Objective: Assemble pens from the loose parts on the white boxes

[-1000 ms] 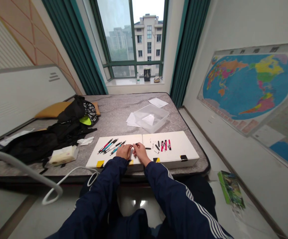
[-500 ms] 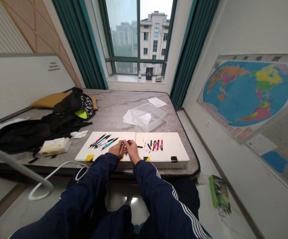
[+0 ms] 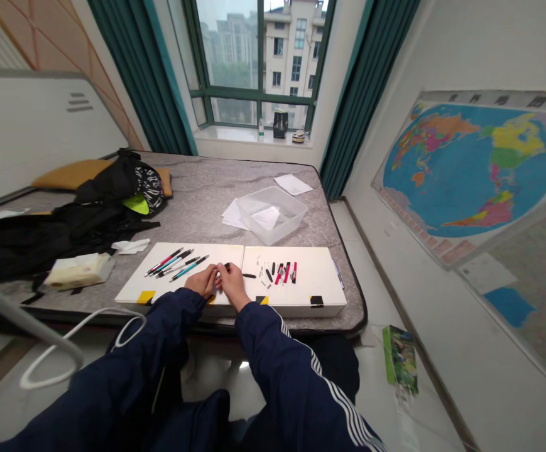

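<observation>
My left hand (image 3: 203, 280) and my right hand (image 3: 232, 284) meet fingertip to fingertip above the white board-like boxes. Both are closed in a pinch on a small black pen part (image 3: 227, 265), mostly covered by the fingers. Left of them lie several assembled pens (image 3: 189, 268), with black, red and blue barrels. A black pen barrel piece (image 3: 249, 275) rests just right of my right hand. Farther right are black grips (image 3: 269, 275), tiny clear and metal pieces (image 3: 262, 274) and several red pen parts (image 3: 286, 272).
The white boxes (image 3: 320, 270) sit along the front edge of a grey mattress (image 3: 197, 188). Behind them stands a clear plastic bin (image 3: 273, 229) beside papers (image 3: 232, 215). A tissue pack (image 3: 79, 271) and black bag (image 3: 88, 220) lie left. A white cable (image 3: 72, 339) loops at front left.
The view has shifted, so the boxes and hands appear farther left. My hands stay together over the boxes with fingers still pinched; the laid-out pens and parts keep their places.
</observation>
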A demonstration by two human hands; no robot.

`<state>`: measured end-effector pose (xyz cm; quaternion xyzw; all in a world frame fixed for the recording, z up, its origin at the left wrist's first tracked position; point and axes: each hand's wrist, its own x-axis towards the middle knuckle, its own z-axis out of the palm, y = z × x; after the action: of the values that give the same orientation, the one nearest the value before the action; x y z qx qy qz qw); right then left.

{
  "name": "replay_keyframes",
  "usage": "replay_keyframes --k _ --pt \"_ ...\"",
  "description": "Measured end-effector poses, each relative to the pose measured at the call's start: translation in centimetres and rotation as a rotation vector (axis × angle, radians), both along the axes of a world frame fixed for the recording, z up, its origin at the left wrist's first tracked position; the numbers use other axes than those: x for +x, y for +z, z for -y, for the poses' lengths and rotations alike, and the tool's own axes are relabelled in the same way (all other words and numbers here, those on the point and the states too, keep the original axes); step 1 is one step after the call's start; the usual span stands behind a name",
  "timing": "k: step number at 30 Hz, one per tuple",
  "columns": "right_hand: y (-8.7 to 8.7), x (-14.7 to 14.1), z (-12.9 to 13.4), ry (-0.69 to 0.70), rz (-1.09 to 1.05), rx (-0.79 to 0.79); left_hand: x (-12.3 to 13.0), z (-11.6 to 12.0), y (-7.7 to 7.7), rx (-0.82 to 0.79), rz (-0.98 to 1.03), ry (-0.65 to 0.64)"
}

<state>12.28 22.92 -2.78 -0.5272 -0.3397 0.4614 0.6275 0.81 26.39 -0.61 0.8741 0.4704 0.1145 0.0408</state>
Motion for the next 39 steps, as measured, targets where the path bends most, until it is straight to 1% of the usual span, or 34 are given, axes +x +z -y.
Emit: replay_keyframes --k 4,7,9,13,18,24,30,34,39 --pt "-0.1 0.1 0.1 -0.046 0.033 -0.028 0.1 0.1 0.2 -0.016 0.107 -0.024" --pt "-0.2 0.1 0.1 -0.061 0.06 -0.033 0.0 -0.1 -0.3 0.002 0.212 -0.007" --pt "-0.2 0.2 0.0 -0.057 0.074 -0.03 -0.1 -0.2 -0.7 0.007 0.24 -0.008" --pt "-0.4 0.1 -0.2 -0.05 0.072 -0.031 -0.1 -0.4 -0.9 0.013 0.2 -0.022" --pt "-0.4 -0.1 -0.3 -0.066 0.055 -0.035 0.2 -0.1 -0.3 0.033 0.135 0.007" --pt "0.1 0.0 0.1 -0.074 0.059 -0.027 0.6 0.2 0.2 0.05 0.049 0.076" --pt "0.6 -0.1 0.0 -0.081 0.011 -0.031 0.7 0.2 0.7 -0.003 0.03 0.091" --pt "0.4 -0.3 -0.3 -0.105 0.012 -0.027 0.6 0.2 0.9 -0.026 0.036 0.075" --pt "-0.3 -0.3 -0.5 -0.111 0.052 -0.045 0.5 0.1 0.8 -0.055 0.052 0.07"
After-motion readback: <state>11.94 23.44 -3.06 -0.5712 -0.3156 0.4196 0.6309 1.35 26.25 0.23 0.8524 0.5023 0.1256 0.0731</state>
